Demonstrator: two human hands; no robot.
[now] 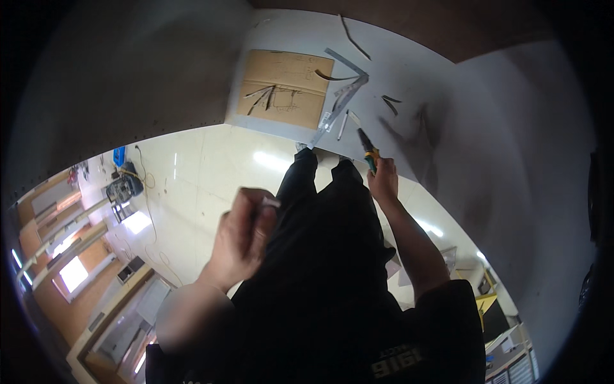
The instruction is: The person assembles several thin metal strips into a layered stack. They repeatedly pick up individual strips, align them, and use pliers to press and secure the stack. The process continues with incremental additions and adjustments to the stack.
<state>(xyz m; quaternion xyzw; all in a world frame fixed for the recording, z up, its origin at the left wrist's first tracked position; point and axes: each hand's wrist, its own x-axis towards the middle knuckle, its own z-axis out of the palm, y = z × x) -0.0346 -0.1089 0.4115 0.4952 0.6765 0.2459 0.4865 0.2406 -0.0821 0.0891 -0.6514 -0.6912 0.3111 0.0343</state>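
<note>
My right hand (382,179) is closed round the green and yellow handle of a knife-like tool (366,144). The tool has a dark middle and a pale tip pointing at the grey panel (396,137). Nearer to me my left hand (242,240) is raised, fingers curled and closed; a small whitish bit shows at the fingertips, too unclear to name. By the tool's tip lie a slim white pen-like stick (343,125) and a metal angle square (350,95). Left of these is a brown cardboard sheet (288,64) with drawn lines and several dark thin strips (261,96) on it.
More curled strips (391,102) are scattered on the panel. Tall dark boards (147,70) rise at left, with another at right. On the pale floor (198,160) at left stand a dark machine (125,187) with a cable and a blue object (119,155). Wooden frames (70,256) lie beyond.
</note>
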